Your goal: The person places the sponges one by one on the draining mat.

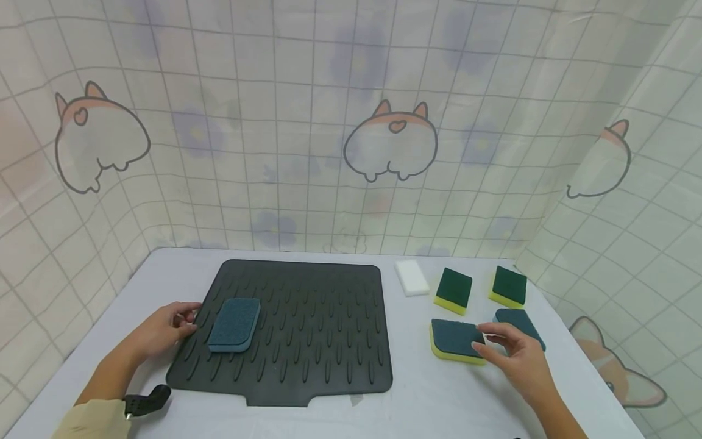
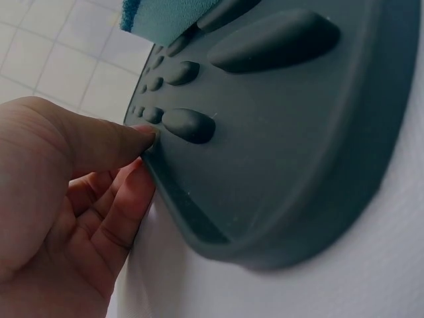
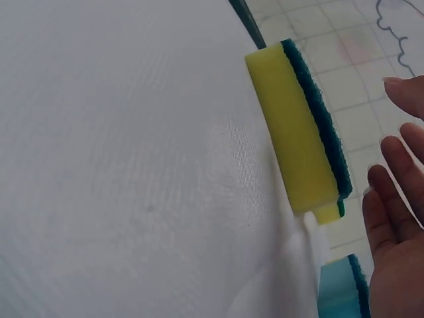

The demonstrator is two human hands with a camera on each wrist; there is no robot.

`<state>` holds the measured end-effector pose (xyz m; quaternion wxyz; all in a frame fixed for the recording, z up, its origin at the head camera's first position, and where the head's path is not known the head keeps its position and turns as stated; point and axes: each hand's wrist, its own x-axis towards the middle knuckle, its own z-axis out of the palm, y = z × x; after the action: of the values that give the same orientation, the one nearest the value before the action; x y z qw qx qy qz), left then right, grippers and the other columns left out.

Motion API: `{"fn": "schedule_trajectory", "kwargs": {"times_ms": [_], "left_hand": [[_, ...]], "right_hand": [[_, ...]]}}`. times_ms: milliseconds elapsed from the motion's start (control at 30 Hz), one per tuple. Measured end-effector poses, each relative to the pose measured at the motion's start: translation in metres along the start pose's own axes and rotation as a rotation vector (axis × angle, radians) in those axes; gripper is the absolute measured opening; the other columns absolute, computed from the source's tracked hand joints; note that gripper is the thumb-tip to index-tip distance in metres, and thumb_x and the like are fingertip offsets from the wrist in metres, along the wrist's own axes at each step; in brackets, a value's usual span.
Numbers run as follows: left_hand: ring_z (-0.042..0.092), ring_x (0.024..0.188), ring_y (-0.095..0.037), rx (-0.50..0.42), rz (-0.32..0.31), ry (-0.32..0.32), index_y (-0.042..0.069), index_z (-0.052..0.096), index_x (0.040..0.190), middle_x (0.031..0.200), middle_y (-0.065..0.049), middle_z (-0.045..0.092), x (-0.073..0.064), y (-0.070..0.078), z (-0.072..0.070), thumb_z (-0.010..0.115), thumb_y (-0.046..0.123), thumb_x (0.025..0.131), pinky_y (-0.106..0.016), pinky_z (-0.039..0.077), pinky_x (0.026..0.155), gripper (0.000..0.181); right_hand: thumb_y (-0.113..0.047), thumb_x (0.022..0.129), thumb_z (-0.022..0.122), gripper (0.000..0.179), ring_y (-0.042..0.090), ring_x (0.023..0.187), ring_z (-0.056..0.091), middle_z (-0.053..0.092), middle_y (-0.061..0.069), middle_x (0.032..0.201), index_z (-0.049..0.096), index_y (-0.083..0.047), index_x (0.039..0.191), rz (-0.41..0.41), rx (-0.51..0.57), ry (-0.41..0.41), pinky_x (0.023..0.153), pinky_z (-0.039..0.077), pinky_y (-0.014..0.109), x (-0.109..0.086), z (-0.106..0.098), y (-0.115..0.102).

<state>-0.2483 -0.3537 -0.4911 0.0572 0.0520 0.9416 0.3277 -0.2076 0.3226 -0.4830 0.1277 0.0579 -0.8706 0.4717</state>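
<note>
A dark grey ridged drying mat (image 1: 307, 341) lies on the table, with a blue scouring sponge (image 1: 236, 325) on its left part. My left hand (image 1: 167, 329) pinches the mat's left edge; in the left wrist view its thumb (image 2: 116, 142) is on the rim and the other fingers curl against the side. My right hand (image 1: 515, 356) is over the right end of a yellow sponge with a dark blue-green scouring top (image 1: 455, 339). In the right wrist view its fingers (image 3: 397, 175) are spread and apart from that yellow sponge (image 3: 291, 126).
Behind the yellow sponge are two green-topped yellow sponges (image 1: 454, 289) (image 1: 508, 286) and a white sponge block (image 1: 412, 277). A blue sponge (image 1: 521, 326) lies partly behind my right hand. A patterned curtain (image 1: 296, 201) borders the white table (image 1: 408, 378). A black strap piece (image 1: 148, 401) is at my left wrist.
</note>
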Motion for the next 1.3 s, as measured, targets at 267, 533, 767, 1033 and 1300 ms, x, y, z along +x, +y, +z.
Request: {"fn": "schedule_trajectory", "kwargs": {"times_ms": [267,533,767,1033,1300], "left_hand": [[0.055,0.092,-0.023,-0.009,-0.001,0.005,-0.012,0.049,0.142,0.103,-0.009,0.056,0.000,-0.001,0.000,0.063,0.005,0.096,-0.028,0.047,0.068,0.050],[0.055,0.092,-0.022,0.004,0.003,0.008,-0.012,0.049,0.141,0.103,-0.009,0.056,0.000,-0.001,0.000,0.064,0.005,0.097,-0.027,0.047,0.068,0.050],[0.056,0.093,-0.022,0.010,0.016,0.010,-0.013,0.049,0.140,0.103,-0.009,0.056,-0.001,0.001,0.000,0.064,0.005,0.097,-0.027,0.047,0.068,0.049],[0.055,0.093,-0.022,-0.010,0.017,0.015,-0.014,0.048,0.141,0.103,-0.009,0.054,-0.003,0.004,0.000,0.064,0.005,0.096,-0.026,0.046,0.068,0.050],[0.055,0.094,-0.022,0.001,0.011,0.017,-0.013,0.049,0.141,0.104,-0.009,0.055,-0.003,0.003,0.000,0.064,0.005,0.097,-0.028,0.047,0.069,0.050]], "right_hand": [[-0.027,0.085,0.085,0.051,-0.017,0.115,0.052,0.067,0.013,0.131,0.068,-0.008,0.129,0.001,-0.033,-0.041,0.097,0.042,0.004,0.005,0.000,0.000],[-0.039,0.082,0.086,0.075,-0.026,0.123,0.032,0.052,0.010,0.153,0.055,-0.012,0.145,0.059,-0.089,-0.198,0.101,0.037,0.004,0.012,-0.004,0.004],[-0.035,0.082,0.087,0.082,-0.016,0.132,0.039,0.047,0.013,0.157,0.049,-0.011,0.150,0.052,-0.056,-0.255,0.103,0.040,0.008,0.015,-0.003,0.012],[-0.033,0.083,0.086,0.086,0.042,0.145,0.040,0.045,0.018,0.157,0.044,-0.005,0.152,0.110,-0.050,-0.282,0.105,0.046,0.019,0.017,0.001,0.010],[-0.033,0.082,0.087,0.086,0.040,0.146,0.042,0.047,0.019,0.156,0.045,-0.004,0.151,0.135,-0.060,-0.292,0.105,0.048,0.023,0.018,0.003,0.010]]}}
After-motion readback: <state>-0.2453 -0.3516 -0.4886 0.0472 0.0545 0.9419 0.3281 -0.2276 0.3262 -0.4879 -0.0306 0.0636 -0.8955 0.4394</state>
